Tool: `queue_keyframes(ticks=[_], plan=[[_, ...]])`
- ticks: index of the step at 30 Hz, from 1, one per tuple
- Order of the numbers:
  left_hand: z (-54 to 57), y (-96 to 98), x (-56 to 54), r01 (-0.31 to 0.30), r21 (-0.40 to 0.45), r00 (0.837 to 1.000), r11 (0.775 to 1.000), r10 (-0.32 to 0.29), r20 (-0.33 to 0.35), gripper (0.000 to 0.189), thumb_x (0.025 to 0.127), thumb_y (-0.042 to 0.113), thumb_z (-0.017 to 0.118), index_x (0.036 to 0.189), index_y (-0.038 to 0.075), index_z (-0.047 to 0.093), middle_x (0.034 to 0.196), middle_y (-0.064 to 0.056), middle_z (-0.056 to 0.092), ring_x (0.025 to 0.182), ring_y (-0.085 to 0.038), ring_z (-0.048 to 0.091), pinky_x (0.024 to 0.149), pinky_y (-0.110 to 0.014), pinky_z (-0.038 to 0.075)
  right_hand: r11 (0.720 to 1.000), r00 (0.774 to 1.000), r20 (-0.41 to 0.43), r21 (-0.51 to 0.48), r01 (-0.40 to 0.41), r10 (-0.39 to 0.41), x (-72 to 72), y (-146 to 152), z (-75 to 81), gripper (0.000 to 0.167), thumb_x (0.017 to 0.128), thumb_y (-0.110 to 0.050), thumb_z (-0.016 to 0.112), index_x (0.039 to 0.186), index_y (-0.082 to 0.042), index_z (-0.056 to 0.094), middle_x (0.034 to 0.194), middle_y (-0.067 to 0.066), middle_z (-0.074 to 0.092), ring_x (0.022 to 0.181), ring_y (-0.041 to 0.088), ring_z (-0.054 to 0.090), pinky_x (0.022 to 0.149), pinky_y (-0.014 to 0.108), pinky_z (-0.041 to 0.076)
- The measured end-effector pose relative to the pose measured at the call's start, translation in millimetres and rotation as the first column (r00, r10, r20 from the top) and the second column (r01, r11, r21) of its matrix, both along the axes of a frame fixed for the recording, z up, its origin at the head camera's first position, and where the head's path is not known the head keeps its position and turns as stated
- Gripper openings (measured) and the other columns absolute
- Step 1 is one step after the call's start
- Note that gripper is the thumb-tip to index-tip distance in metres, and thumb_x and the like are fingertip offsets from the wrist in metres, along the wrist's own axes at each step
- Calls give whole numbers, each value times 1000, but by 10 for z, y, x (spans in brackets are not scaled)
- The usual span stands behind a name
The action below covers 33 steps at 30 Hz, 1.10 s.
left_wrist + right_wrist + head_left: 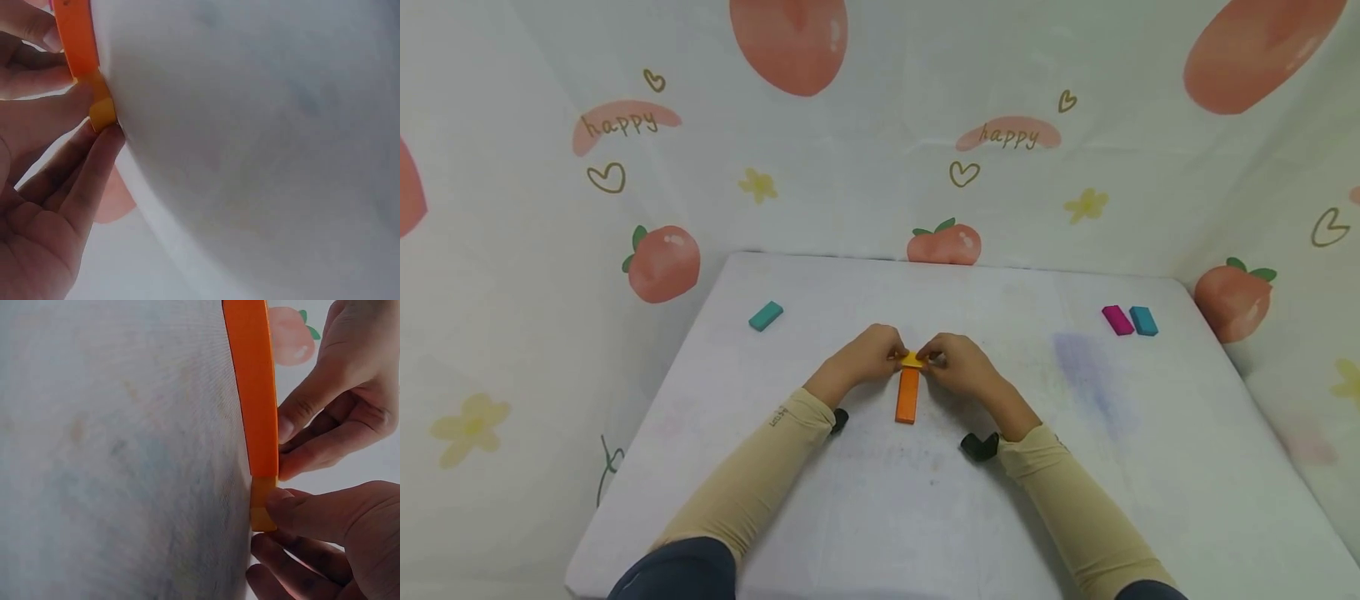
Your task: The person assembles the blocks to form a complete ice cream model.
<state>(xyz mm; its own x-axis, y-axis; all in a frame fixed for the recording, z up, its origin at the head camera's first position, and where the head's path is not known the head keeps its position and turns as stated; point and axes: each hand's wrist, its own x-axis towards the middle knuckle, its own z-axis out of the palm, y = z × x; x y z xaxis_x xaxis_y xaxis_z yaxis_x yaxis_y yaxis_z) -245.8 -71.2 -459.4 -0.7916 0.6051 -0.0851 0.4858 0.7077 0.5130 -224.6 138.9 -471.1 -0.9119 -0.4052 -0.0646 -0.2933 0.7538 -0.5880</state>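
A yellow block (912, 360) lies crosswise at the far end of an orange block (907, 398), which lies lengthwise on the white table. My left hand (874, 353) pinches the yellow block's left end between thumb and fingers. From the other side, my right hand (962, 363) pinches the right end of the same block. In the right wrist view, the thumb (306, 512) presses on the yellow block (262, 519), with its fingers curled beneath. Fingertips hide parts of the yellow block in every view.
Toward the back left of the table (865, 533) lies a teal block (766, 317). A magenta block (1117, 320) and a blue block (1144, 321) sit side by side at the back right. A fruit-patterned cloth (865, 200) hangs behind the table.
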Motion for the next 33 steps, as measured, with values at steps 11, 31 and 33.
queue_keyframes(ticks=[11,31,33], plan=[[-11,-17,-11,-28,9,999,1000,28,19,27,98,7,75,123,-2,78,118,-13,78,102,-21,69,92,-36,60,999,998,-47,18,-49,50,14,9,26,19,98,-10,75,115,-6,81,119,9,77,113,28,70,103,49,58],[4,-34,69,-22,9,1000,1000,22,7,25,98,6,75,121,-2,78,112,-12,76,93,-20,62,87,-33,56,997,997,-25,-11,-75,75,37,64,35,19,99,-9,72,115,-5,79,119,9,75,113,28,70,102,48,59],[1,-26,70,-18,5,1000,1000,18,7,25,98,6,75,121,-2,78,113,-12,77,92,-19,62,86,-32,56,997,997,-28,-37,-69,68,26,134,49,19,99,-9,71,115,-5,79,118,9,74,111,28,71,99,48,60]])
